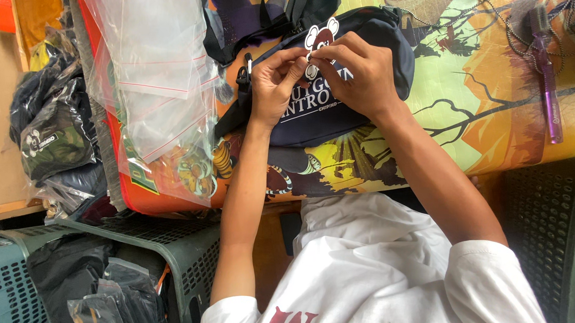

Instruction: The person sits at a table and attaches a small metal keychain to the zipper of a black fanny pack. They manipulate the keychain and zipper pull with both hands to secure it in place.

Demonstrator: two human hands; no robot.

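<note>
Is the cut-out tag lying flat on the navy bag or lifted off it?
Lifted: both hands, left hand and right hand, pinch the tag above the navy bag.

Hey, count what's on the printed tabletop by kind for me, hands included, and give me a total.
Hands: 2, left hand and right hand
Navy pouch bag: 1
Skull-shaped tag: 1
Stack of clear zip bags: 1
Purple tool: 1
Total: 6

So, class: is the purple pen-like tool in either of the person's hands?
No, the purple tool lies apart on the table's right side, while both hands pinch a white sticker over the navy bag.
</note>
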